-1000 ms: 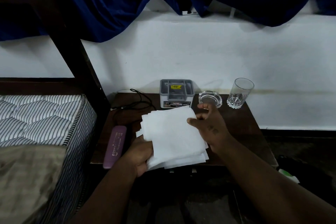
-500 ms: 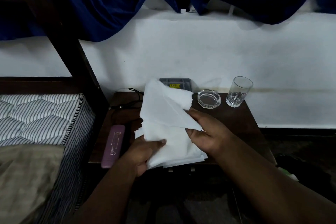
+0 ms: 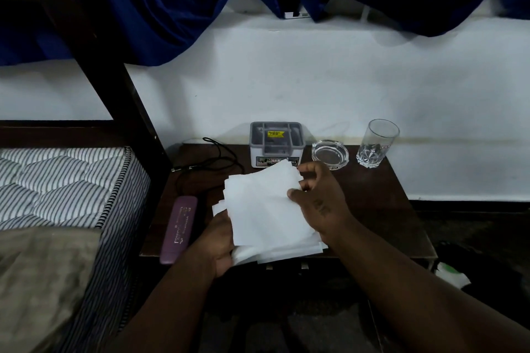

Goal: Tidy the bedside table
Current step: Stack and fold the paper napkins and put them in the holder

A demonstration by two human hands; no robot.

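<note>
Tissues (image 3: 266,209) sit over the table's (image 3: 381,198) front edge, gripped by both hands: left (image 3: 216,241) underneath, right (image 3: 321,200) pinching on top. Right of them the wood is bare. Behind stand a box (image 3: 276,143), ashtray (image 3: 329,153) and glass (image 3: 376,143); left lies a purple case (image 3: 179,229). Its label is too blurry to read

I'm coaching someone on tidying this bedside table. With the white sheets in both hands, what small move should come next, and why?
Probably square the stack of white sheets: the edges are fanned out unevenly and overhang the bedside table front. The left hand holds the near corner and the right hand rests on top, so tapping the edges flush looks easiest.
</note>
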